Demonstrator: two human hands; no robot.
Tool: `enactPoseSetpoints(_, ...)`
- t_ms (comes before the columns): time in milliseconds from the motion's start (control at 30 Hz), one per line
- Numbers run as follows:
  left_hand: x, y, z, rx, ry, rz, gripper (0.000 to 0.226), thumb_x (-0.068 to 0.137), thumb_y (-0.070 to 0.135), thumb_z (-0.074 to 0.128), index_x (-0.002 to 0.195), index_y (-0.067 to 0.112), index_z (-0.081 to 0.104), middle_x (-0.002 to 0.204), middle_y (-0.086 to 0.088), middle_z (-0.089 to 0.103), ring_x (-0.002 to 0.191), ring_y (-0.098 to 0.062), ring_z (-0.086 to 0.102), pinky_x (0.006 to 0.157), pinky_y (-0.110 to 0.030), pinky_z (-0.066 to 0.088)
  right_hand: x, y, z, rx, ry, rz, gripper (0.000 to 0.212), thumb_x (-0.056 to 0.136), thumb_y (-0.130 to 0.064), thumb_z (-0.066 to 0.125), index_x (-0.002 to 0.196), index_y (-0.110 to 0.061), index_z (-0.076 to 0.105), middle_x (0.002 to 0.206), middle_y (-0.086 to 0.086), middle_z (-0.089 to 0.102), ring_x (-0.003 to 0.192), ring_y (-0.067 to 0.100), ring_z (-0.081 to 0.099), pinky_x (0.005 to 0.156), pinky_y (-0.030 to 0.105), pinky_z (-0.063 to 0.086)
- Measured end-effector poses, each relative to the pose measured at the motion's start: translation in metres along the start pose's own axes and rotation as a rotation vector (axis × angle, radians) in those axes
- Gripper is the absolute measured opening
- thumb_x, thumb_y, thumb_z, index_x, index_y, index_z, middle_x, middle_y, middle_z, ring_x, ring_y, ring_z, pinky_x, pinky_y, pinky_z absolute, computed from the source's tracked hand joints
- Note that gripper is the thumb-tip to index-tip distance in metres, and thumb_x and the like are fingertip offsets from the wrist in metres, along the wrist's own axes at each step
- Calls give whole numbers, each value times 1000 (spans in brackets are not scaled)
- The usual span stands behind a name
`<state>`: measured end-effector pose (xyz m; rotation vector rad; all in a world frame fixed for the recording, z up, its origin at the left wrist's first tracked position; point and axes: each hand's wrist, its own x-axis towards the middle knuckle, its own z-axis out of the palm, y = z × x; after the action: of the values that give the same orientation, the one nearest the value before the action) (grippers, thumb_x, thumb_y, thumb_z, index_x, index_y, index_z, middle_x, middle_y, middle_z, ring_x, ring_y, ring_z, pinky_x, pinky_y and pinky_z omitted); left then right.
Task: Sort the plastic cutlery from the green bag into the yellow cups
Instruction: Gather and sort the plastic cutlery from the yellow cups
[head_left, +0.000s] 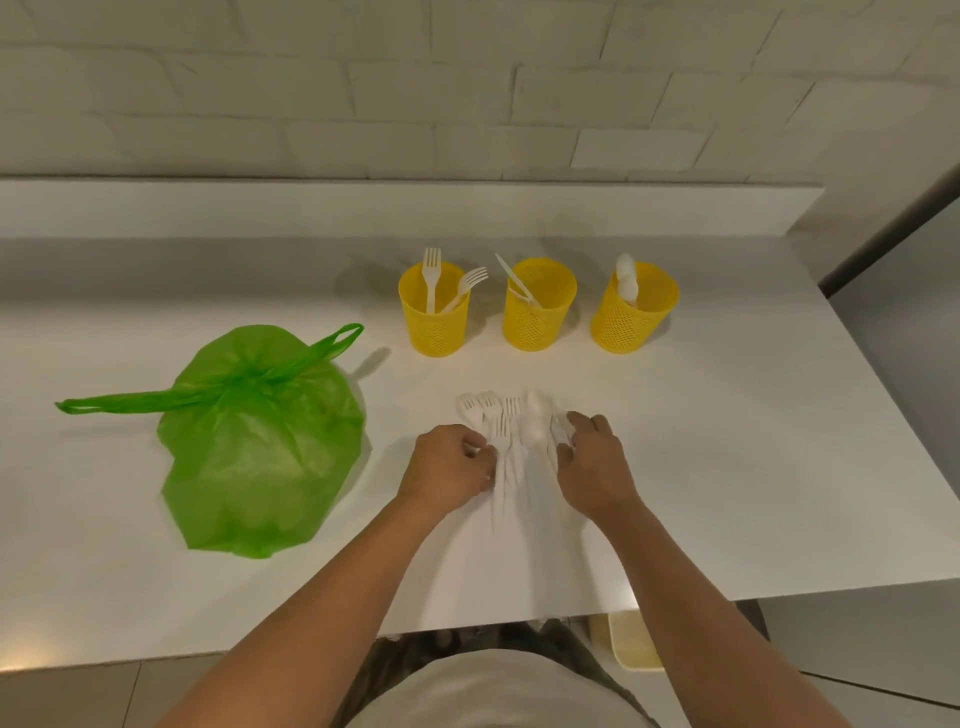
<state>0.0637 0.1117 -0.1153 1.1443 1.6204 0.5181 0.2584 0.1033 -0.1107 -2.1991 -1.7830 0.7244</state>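
Note:
A pile of white plastic cutlery (511, 434), forks and spoons, lies on the white counter between my hands. My left hand (449, 467) rests on the pile's left side, its fingers curled on a piece. My right hand (592, 462) presses on the pile's right side with its fingers bent. Three yellow perforated cups stand behind in a row: the left cup (435, 317) holds two forks, the middle cup (537, 306) holds knives, the right cup (631, 312) holds spoons. The green bag (260, 447) lies flat to the left, its handles spread out.
The white counter (753, 467) ends at a raised ledge (363, 208) under a brick wall. Its front edge runs just before my body. A pale yellow bin (631, 644) sits on the floor below the counter's right part.

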Motion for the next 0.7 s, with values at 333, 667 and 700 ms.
enactPoseSetpoints(333, 1, 12, 2, -236, -267, -77, 23, 97, 3, 48, 107, 8, 69, 86, -15, 76, 69, -28, 71, 66, -36, 59, -8, -24, 12, -212, -103, 40, 100, 70, -69, 74, 137, -5, 37, 127, 8, 35, 119, 29, 40, 93, 41, 47)
enactPoseSetpoints(667, 37, 19, -19, 400, 48, 162, 95, 70, 65, 81, 147, 24, 42, 132, -4, 47, 116, -23, 58, 99, -42, 51, -3, -6, 0, -266, -167, 11, 93, 70, -67, 79, 132, -10, 39, 123, 8, 31, 101, 27, 37, 94, 44, 51)
enactPoseSetpoints(700, 38, 22, -14, 464, 27, 177, 101, 68, 69, 80, 149, 23, 40, 135, -4, 44, 120, -24, 57, 99, -42, 51, -1, -4, -2, -246, -172, 6, 93, 70, -67, 79, 134, -12, 39, 122, 8, 30, 99, 26, 35, 94, 44, 51)
